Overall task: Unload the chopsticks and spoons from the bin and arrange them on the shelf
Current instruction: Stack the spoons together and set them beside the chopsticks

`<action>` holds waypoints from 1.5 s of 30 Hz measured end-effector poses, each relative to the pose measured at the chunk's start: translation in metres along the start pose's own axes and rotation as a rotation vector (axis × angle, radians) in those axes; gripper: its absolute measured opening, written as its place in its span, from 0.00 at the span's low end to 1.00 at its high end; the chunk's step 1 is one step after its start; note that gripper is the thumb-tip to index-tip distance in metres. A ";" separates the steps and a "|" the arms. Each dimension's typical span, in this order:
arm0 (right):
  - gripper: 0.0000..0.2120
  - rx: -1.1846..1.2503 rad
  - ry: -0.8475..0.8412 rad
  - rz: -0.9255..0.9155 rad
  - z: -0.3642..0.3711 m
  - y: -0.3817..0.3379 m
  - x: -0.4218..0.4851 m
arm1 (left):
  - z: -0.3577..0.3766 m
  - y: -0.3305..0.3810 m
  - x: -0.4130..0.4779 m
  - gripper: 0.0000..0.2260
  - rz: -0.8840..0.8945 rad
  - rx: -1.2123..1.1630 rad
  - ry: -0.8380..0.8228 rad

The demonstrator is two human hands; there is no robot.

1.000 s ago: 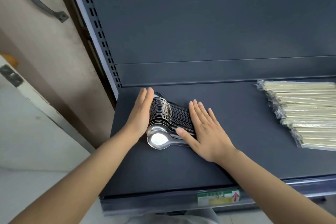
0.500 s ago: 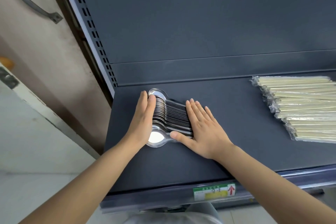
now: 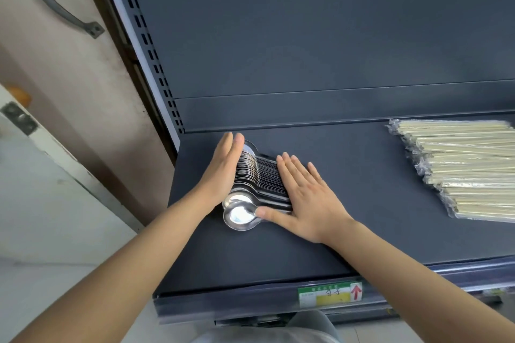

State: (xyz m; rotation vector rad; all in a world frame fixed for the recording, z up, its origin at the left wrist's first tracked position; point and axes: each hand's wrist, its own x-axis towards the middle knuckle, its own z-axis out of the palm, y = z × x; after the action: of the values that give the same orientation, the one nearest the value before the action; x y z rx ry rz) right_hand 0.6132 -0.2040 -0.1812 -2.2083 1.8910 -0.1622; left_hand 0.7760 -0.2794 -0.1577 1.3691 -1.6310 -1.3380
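Dozens of steel spoons (image 3: 257,175) lie nested in one tight row at the left end of the shelf (image 3: 348,231), bowls to the left, handles to the right. The front spoon (image 3: 239,216) lies flat, bowl up, a little out of line with the rest. The left hand (image 3: 220,172) stands on edge, fingers straight, pressed against the bowls. The right hand (image 3: 309,198) lies flat over the handles, its thumb touching the neck of the front spoon. Neither hand grips anything; they hold the row between them.

I'd say the risk is in the squeeze. Smooth steel on a smooth painted shelf slides easily, and uneven pressure from either side could buckle the row, so spoons fan out or ride over one another. The loose front spoon looks likeliest to skid toward the shelf's front edge, and lifting both hands away at once could let the leaning row slump.

Wrapped chopsticks (image 3: 462,170) lie well apart, at the right end of the shelf. No bin is in sight.

On the front rail sits a green and yellow price tag (image 3: 326,294) with a red upward arrow. Its handwritten characters look like 勺子; the green print is too small to read.
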 end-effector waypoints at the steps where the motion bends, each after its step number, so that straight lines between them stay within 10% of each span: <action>1: 0.54 -0.003 -0.003 0.000 0.001 0.001 0.000 | 0.001 0.000 -0.003 0.22 -0.005 -0.013 0.000; 13: 0.43 -0.019 0.029 -0.045 0.004 0.005 -0.004 | 0.003 -0.007 -0.028 0.29 -0.003 -0.003 -0.035; 45: 0.54 0.096 0.088 0.038 0.007 0.007 -0.007 | -0.003 -0.007 -0.026 0.30 -0.007 0.073 -0.096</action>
State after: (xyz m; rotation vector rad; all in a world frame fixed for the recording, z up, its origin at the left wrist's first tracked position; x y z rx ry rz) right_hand 0.6067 -0.1974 -0.1897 -2.1335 1.9260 -0.3413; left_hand 0.7881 -0.2552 -0.1596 1.3721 -1.7557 -1.3796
